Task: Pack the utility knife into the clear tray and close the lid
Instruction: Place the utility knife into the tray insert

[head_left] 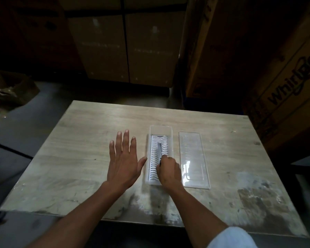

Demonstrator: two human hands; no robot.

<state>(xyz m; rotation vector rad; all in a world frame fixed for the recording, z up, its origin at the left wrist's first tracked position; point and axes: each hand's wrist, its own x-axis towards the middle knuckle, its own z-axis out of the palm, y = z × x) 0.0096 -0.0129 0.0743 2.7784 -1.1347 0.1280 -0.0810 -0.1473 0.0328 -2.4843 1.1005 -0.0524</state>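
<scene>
A long clear tray (151,133) with a white wavy insert stands lengthwise in the middle of the wooden table (79,140). The dark utility knife (160,149) lies along the insert's middle slot. My right hand (168,170) is closed over the knife's near end, inside the tray. My left hand (123,158) rests flat on the table with its fingers spread, and its thumb touches the tray's left wall. The clear lid (193,158) lies flat on the table just to the right of the tray, apart from it.
Large cardboard boxes (284,77) stand behind and to the right of the table. More boxes (125,51) fill the back. On the floor at the far left lies crumpled packaging (9,90). The table's near edge is scuffed and stained.
</scene>
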